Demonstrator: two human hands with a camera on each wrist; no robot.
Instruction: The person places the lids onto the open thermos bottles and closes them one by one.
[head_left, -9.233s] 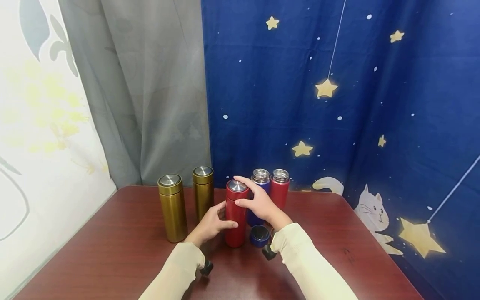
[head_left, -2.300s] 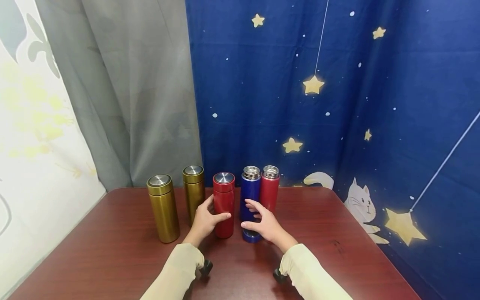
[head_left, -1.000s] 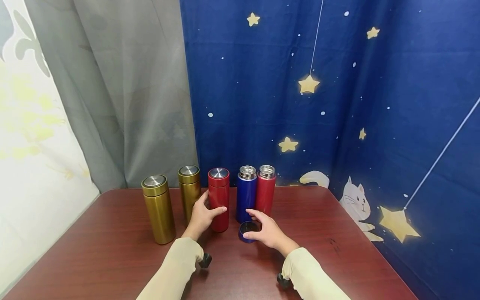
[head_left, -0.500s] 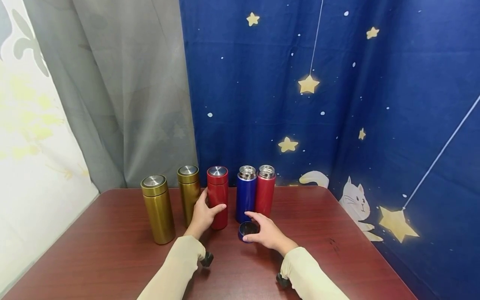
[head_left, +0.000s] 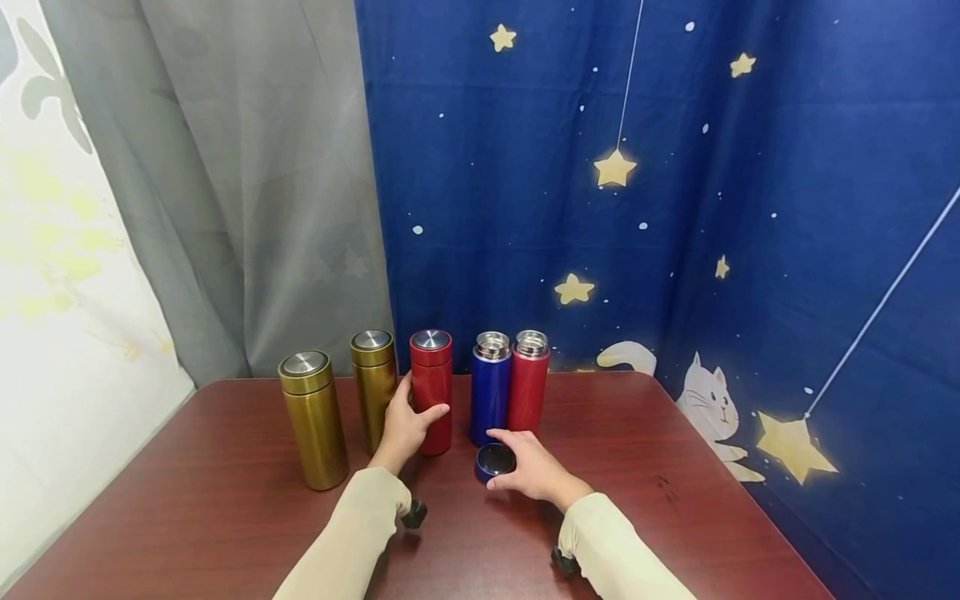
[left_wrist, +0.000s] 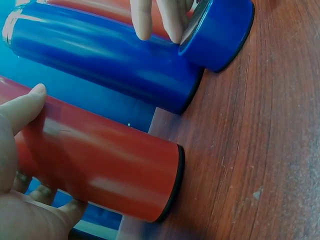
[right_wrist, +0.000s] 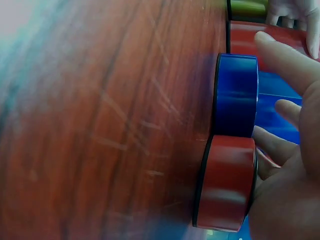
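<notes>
1. Since a second ago, the capped red flask has gone a little farther back on the bench with the left hand, and the right hand has come slightly lower.
2. Leftmost from where I stand is the front gold flask, upright and capped.
3. Next comes the rear gold flask, also capped, just beside the left hand.
4. That hand's fingers are clamped round the body of the capped red flask, which stands upright between the gold pair and the open ones.
5. Further right stands the open blue flask, with the blue lid flat on the bench in front.
6. Over that lid the right hand's fingers are apart, thumb to the near side; I can't tell whether they touch it.
7. Last are the open red flask, behind that hand, and the red lid, just beside the blue one.
</notes>
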